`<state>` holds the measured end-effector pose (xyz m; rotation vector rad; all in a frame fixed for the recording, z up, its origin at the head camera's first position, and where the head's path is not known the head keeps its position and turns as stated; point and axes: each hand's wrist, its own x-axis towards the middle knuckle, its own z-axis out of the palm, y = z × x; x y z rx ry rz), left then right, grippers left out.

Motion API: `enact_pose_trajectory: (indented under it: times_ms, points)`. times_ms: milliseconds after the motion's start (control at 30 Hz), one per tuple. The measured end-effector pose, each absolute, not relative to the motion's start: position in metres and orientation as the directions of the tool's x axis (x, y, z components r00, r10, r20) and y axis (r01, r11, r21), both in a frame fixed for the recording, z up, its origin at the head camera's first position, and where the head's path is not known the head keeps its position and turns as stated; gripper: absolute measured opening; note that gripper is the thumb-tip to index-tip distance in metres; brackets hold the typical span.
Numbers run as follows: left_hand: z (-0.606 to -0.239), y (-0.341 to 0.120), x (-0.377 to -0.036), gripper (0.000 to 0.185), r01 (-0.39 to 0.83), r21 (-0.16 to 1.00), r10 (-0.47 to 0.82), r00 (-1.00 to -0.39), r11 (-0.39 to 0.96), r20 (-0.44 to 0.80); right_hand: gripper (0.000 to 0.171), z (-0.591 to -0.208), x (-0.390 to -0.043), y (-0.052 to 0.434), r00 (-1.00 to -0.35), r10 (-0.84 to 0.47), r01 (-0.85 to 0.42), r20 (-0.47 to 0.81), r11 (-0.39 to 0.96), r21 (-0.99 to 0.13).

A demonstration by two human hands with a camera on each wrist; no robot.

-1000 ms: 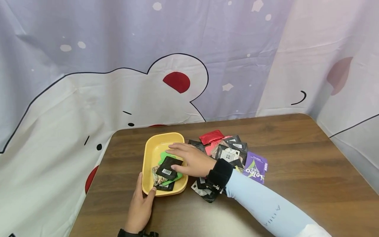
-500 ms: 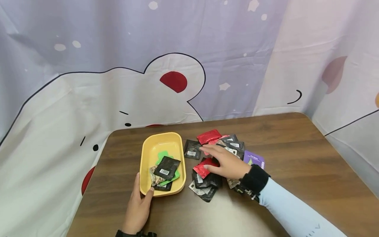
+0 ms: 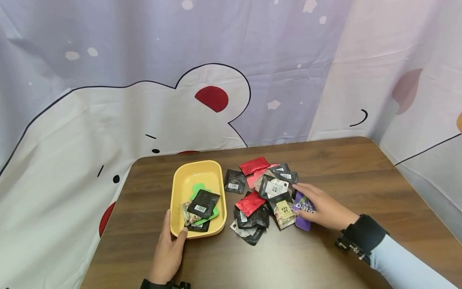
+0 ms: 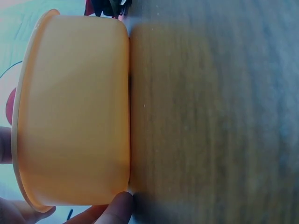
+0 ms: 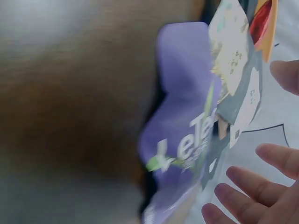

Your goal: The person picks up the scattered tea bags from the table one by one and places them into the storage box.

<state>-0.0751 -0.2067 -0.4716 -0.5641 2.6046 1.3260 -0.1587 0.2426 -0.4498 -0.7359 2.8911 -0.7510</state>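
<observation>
The left hand (image 3: 167, 257) grips the near left corner of a yellow plastic basin (image 3: 197, 166), thumb at the front and fingers along the side. In the left wrist view, fingertips (image 4: 117, 207) press against the basin wall (image 4: 74, 107). Inside it lie a black sachet (image 3: 203, 203), green packets (image 3: 213, 215) and a patterned sachet (image 3: 190, 216). The right hand (image 3: 326, 208) is spread over a purple tea packet (image 3: 302, 224) at the pile's right edge. In the right wrist view its fingers stand apart beside the lettered purple packet (image 5: 184, 65), thumb and fingers wide apart.
Between basin and right hand lies a loose pile: red sachets (image 3: 254, 165), a black sachet (image 3: 234, 181), a black-and-white sachet (image 3: 276, 188) and a yellow-labelled sachet (image 3: 284, 210). A printed curtain (image 3: 281, 72) hangs behind the brown table (image 3: 361, 172).
The right hand has moved right, from over the basin across the pile to the purple packet, uncovering the red and black sachets. The left hand keeps its hold on the basin.
</observation>
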Motion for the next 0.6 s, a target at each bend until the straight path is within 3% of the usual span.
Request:
enact_pose_trajectory:
  times_ms: [367,600]
  points:
    - [-0.468,-0.206,-0.076,0.086,-0.427,0.732,-0.269,-0.904,0.531,-0.333,0.082,-0.46,-0.147,0.259,-0.883,-0.465,-0.447,0.068,0.786,-0.427]
    - [-0.469,-0.206,-0.076,0.086,-0.426,0.728,-0.267,-0.904,0.537,-0.333,0.1,-0.469,-0.149,0.257,-0.904,-0.427,-0.397,0.015,0.825,-0.401]
